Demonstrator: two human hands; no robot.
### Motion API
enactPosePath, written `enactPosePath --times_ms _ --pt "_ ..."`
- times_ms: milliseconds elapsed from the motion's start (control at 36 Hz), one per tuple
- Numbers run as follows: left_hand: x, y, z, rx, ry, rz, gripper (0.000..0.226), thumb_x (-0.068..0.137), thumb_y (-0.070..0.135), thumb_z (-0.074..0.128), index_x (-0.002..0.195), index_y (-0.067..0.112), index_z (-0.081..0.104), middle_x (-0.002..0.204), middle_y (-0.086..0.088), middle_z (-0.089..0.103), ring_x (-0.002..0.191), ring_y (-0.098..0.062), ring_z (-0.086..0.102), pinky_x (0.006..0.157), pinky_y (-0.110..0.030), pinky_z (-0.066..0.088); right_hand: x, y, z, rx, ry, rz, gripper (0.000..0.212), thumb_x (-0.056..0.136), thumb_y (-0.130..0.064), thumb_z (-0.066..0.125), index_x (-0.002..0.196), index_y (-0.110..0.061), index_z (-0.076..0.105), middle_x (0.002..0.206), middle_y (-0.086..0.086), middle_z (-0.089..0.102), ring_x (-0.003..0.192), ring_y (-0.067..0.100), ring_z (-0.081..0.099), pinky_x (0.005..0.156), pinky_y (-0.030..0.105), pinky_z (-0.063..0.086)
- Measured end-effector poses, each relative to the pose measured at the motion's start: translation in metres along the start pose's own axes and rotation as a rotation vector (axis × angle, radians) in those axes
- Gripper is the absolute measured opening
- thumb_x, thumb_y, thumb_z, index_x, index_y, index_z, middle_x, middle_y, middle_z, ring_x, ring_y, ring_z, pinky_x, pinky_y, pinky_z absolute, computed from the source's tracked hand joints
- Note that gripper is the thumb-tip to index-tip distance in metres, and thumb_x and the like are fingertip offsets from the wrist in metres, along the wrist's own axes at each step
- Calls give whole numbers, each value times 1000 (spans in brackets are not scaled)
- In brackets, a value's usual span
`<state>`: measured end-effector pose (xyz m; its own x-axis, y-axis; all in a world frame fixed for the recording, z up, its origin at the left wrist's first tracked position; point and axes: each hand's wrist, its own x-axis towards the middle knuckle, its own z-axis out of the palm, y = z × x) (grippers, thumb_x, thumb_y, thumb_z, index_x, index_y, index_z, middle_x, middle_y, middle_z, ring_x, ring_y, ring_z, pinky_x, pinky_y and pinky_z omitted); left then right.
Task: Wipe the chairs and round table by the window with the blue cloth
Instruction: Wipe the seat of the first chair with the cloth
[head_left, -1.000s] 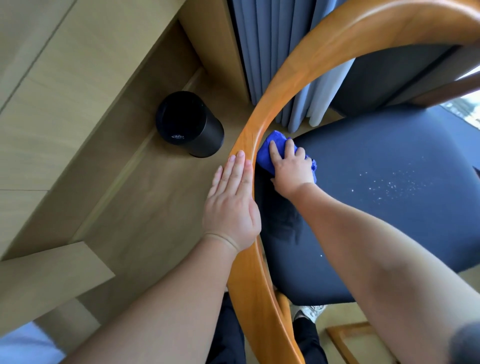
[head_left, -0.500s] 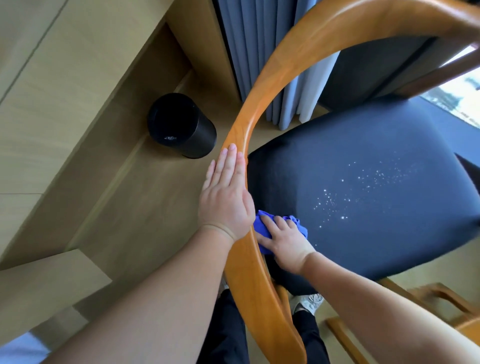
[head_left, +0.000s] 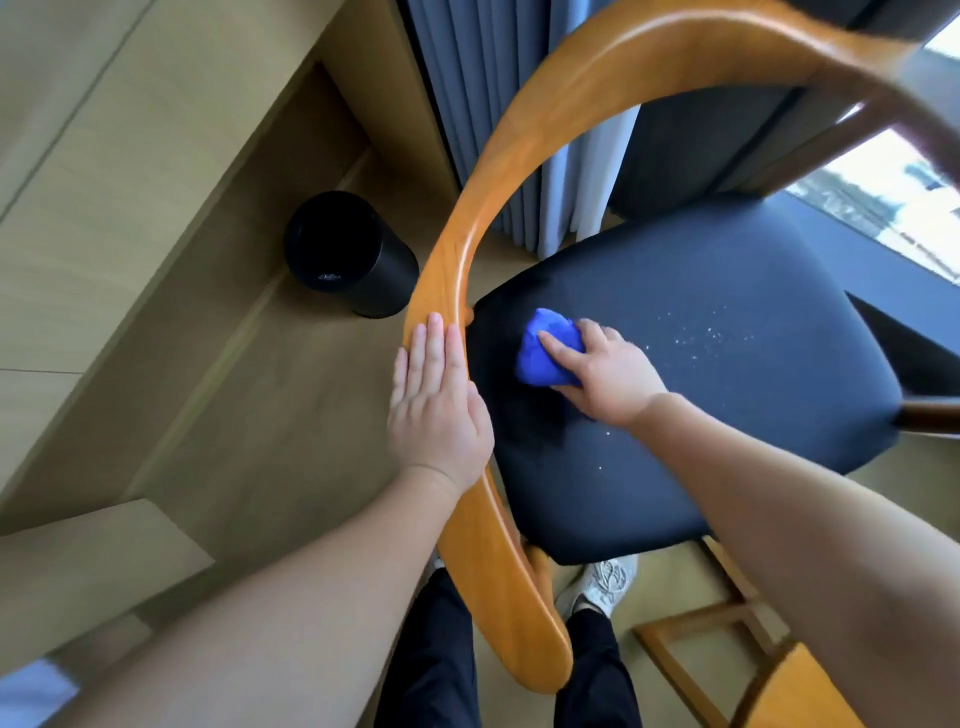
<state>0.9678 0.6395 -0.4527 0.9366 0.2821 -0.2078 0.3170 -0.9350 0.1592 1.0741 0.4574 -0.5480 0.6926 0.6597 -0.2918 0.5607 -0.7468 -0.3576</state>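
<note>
My left hand (head_left: 439, 410) lies flat, grip released, on the curved orange wooden chair rail (head_left: 451, 260). The bunched blue cloth (head_left: 543, 351) sits clenched in my right hand's (head_left: 610, 376) grip on the dark padded seat (head_left: 727, 441). I'd best sweep firmly rightward through the white crumbs (head_left: 711, 332).

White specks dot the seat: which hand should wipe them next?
Probably right: the right hand grips the blue cloth on the seat, beside the white specks; the left hand rests flat on the wooden backrest.
</note>
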Motion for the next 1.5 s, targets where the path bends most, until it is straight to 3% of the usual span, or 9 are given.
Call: enactPosePath --times_ms 111,444,694,861,917,1139,1361,1500 --pt "-20 12 4 -42 30 -85 60 91 28 15 149 12 13 157 -3 7 142 -11 -4 117 -30 -4 21 30 -25 -50 23 99 66 84 -41 67 143 -26 42 130 25 45 101 45 51 75 48 51" --pt "-20 14 6 -26 29 -66 64 87 25 22 148 6 21 156 -10 13 143 -17 2 116 -32 0 57 50 16 -120 2 178 81 82 -49 62 150 -32 22 142 20 31 112 42 41 85 50 43" --pt "-19 12 7 13 14 -62 67 84 29 26 147 6 22 156 -9 15 144 -20 7 118 -38 9 47 38 24 -23 12 260 79 79 -25 62 149 -30 27 134 22 37 102 41 44 82 46 44" --pt "-19 11 7 15 30 -46 67 85 25 33 148 7 21 156 -11 16 144 -23 9 117 -39 9 -30 -4 72 47 42 240 84 58 -18 78 137 -22 49 113 26 52 77 39 51 62 43 48" --pt "-19 11 7 13 28 -44 67 85 25 35 148 7 19 157 -10 13 145 -23 6 117 -38 5 -68 -24 91 41 34 218 87 54 -20 78 135 -25 48 112 24 54 73 37 52 60 42 49" --pt "-22 11 7 19 23 -32 66 88 29 26 150 9 13 158 -8 5 145 -21 1 118 -35 0 -161 -77 123 50 -110 196 85 58 -29 82 134 -36 44 116 16 55 84 33 56 68 41 50" --pt "-22 11 9 20 47 -26 65 89 28 28 150 9 15 158 -8 7 146 -21 2 119 -36 3 -153 -56 105 98 -147 87 88 53 -36 81 133 -35 45 115 16 58 80 33 59 62 36 52" --pt "-22 11 10 -2 61 -30 64 88 26 30 149 9 18 157 -9 11 145 -22 5 118 -37 5 -102 -36 76 57 -39 8 82 55 -23 76 133 -29 53 119 22 56 83 38 57 66 41 53"
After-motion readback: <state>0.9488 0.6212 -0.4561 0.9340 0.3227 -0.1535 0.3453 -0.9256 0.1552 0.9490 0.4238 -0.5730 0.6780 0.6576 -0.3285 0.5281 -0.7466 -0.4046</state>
